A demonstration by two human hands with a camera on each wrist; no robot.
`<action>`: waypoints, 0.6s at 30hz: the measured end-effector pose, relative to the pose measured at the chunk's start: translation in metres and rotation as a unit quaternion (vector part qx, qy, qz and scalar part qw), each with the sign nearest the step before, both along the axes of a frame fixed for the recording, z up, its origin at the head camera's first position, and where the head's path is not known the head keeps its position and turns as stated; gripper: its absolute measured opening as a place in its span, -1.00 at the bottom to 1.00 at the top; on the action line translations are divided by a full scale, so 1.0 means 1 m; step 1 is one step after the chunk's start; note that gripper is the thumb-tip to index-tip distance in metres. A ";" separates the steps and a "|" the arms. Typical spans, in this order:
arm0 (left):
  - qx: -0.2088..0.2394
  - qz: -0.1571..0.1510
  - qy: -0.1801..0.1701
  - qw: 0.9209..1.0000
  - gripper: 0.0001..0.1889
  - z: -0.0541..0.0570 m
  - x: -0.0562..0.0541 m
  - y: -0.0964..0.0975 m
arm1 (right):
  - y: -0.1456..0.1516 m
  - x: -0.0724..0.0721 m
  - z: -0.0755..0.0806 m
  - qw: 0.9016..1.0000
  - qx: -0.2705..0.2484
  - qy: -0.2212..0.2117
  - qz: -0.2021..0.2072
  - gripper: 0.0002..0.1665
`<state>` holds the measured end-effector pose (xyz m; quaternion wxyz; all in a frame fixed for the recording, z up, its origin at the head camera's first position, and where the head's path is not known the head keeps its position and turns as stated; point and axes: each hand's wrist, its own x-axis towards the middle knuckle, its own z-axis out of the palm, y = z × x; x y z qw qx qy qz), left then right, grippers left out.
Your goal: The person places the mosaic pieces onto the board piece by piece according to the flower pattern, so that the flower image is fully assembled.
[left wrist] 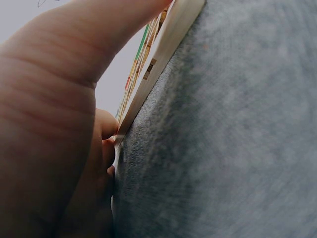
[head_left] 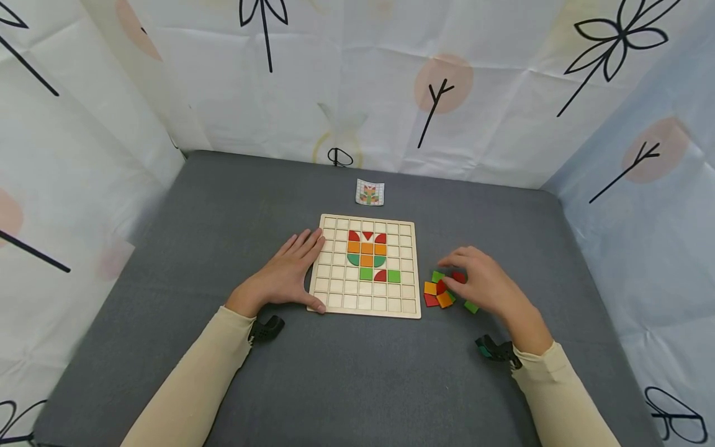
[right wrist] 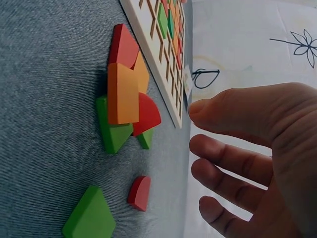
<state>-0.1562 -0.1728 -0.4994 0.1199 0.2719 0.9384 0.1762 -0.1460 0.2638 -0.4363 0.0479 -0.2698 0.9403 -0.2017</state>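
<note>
Well, the board (head_left: 365, 289) lies on grey cloth (head_left: 363, 372) before patterned curtains (head_left: 368, 93).

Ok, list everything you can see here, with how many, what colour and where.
Table: 1, grey, centre
Grid board: 1, pale wood, on the table
Board pieces: 12, four each red, orange and green, in the grid
Loose pieces: at least 8, red, orange and green, right of the board
Pattern card: 1, white with a coloured design, beyond the board
Cloth hangings: count unclear, white with black and peach motifs, behind and beside the table
Wrist devices: 2, mostly black, one per wrist
Sleeves: 2, cream, one per arm
Left hand: 1, bare, at the board's left edge
Right hand: 1, bare, by the loose pieces
</note>
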 end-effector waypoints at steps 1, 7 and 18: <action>0.001 0.000 0.000 1.000 0.65 0.000 0.000 0.000 | 0.000 0.000 -0.001 1.000 0.000 -0.001 0.000 -0.71; 0.002 0.000 -0.001 1.000 0.65 0.000 0.000 0.000 | 0.002 0.000 -0.007 1.000 0.007 -0.010 0.001 -0.71; -0.001 -0.002 0.004 1.000 0.65 0.000 0.000 0.000 | 0.002 0.000 -0.016 1.000 0.015 -0.022 0.000 -0.75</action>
